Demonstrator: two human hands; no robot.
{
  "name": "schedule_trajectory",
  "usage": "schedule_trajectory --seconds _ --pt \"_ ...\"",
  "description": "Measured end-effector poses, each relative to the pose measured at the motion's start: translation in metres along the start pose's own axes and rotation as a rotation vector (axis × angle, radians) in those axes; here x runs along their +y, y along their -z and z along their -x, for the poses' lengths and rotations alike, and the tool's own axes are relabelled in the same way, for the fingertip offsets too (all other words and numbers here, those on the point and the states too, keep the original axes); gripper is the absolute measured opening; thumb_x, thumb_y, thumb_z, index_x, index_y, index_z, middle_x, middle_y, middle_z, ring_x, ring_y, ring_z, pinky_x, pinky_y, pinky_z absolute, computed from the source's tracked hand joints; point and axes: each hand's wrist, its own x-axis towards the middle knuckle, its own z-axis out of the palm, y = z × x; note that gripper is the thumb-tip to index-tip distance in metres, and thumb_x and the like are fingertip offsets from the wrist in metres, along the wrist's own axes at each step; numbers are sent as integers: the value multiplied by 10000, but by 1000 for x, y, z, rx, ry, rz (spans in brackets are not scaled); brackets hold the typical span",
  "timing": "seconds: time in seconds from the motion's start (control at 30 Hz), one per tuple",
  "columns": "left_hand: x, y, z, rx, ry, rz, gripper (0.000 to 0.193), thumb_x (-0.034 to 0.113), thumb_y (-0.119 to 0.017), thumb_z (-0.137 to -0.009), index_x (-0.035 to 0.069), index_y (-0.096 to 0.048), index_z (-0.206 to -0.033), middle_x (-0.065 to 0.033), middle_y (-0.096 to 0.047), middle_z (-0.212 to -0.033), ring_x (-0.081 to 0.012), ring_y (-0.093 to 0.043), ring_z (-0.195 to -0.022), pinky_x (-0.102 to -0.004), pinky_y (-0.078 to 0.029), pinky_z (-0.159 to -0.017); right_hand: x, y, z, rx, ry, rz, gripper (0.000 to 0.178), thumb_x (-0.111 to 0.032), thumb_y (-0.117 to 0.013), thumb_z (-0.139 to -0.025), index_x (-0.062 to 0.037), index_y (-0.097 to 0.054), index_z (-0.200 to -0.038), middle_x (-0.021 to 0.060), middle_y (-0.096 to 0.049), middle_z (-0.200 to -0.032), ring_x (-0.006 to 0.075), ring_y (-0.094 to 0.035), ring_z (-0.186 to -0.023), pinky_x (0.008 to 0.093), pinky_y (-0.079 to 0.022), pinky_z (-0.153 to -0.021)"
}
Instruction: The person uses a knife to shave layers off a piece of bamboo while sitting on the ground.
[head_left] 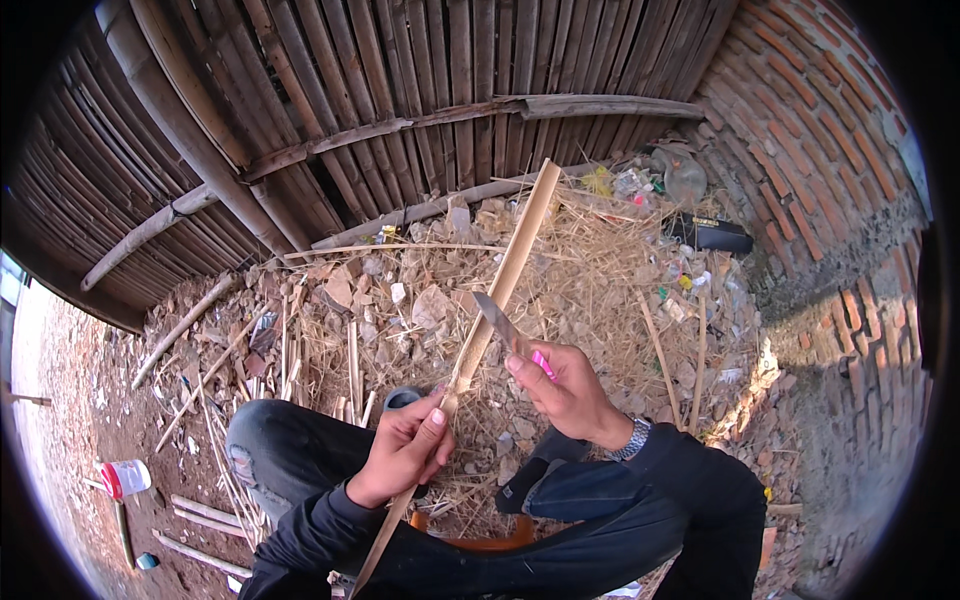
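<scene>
A long split bamboo strip (pixel 524 240) slants across the middle, its broad pale end far and to the right. My left hand (pixel 405 450) is closed around it just below a notched, roughened stretch, and its narrower tail runs down over my lap. In my right hand (pixel 572 398) is a knife (pixel 498 319) with a pink handle, the fingers wrapped round the grip. The blade points up and left and appears to lie over or against the strip's right side, above the notch; whether it touches cannot be told.
Rubble, shavings and litter cover the ground. A bamboo slat wall (pixel 400 90) stands ahead and a brick wall (pixel 800 150) on the right. Loose sticks (pixel 205 515) and a red-and-white plastic container (pixel 126 479) lie at left. A black box (pixel 712 234) sits near the brick wall.
</scene>
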Motion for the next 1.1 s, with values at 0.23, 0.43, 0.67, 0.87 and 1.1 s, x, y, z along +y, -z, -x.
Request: schedule_trajectory --seconds 0.23,0.43,0.67,0.87,1.1 --pt "-6 -15 -2 78 -74 -342 449 134 -559 -1086 29 -507 -1520 28 -588 -684 -35 -554 -628 -222 -455 -599 9 -8 0 17 143 262 238 -243 -771 -948 -12 -745 -893 63 -639 -624 113 -558 -543 322 -439 -536" --pt "-11 -18 -3 129 -67 -472 425 132 -573 -1080 12 -542 -1486 17 -603 -688 -37 -573 -632 -224 -455 -588 12 -15 9 32 144 280 148 -141 -753 -945 4 -740 -968 45 -615 -609 89 -530 -562 305 -446 -547" --pt "-9 20 -23 374 -67 -423 288 205 -475 -1123 30 -567 -914 24 -543 -629 -29 -475 -504 -217 -373 -466 -12 -23 32 -22 296 424 119 -100 -753 -867 -8 -680 -846 151 -596 -606 222 -590 -501 367 -447 -510" --pt "6 3 -11 79 140 116 342 256 -399 -1145 3 -595 -1265 6 -472 -591 -68 -380 -370 -208 -315 -357 -3 2 7 118 164 521 244 -234 -687 -994 8 -687 -959 100 -580 -596 270 -619 -530 384 -447 -520" --pt "8 0 -8 -38 201 273 354 281 -359 -1156 21 -561 -1284 10 -438 -598 -69 -356 -377 -218 -315 -367 -12 2 15 -98 124 647 281 -280 -513 -1085 -13 -521 -996 205 -609 -632 438 -646 -608 517 -476 -557"
